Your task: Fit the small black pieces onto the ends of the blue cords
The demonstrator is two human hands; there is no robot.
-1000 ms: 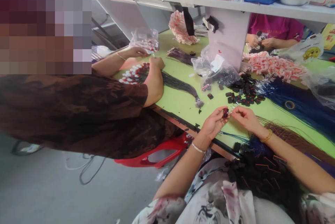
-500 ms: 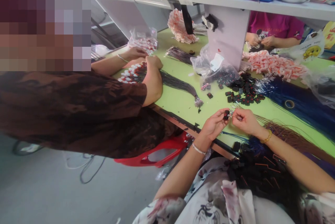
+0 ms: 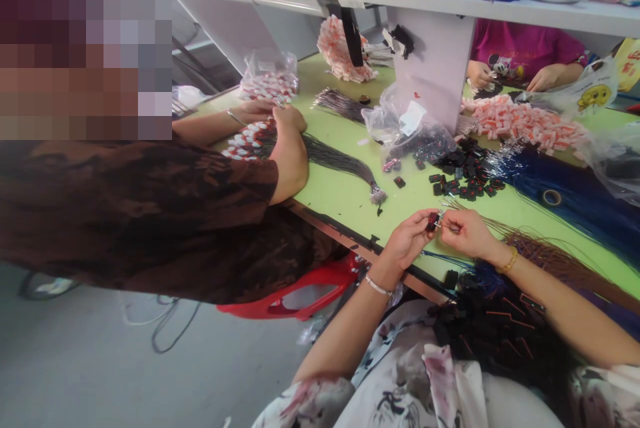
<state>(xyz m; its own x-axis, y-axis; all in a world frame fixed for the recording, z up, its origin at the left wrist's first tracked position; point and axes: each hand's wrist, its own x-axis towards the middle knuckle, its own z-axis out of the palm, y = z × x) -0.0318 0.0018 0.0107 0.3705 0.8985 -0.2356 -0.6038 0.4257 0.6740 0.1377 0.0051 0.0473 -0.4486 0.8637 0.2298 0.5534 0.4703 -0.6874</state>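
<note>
**Finding: right hand (image 3: pixel 467 231) drawn tighter beside the small black-and-red plastic block (image 3: pixel 433 221)**

Landmark: the loose pile of black, red-marked plastic pieces (image 3: pixel 470 193) on the pale-green worktop (image 3: pixel 410 205). On the wearer's side of that pile, the left hand's (image 3: pixel 409 239) fingers gripped the block. Over the past second, the right hand's fingers had curled in, apparently pinching a thin metal-tipped wire. Judgement: work on this block remained in progress; completion unconfirmed.
</note>
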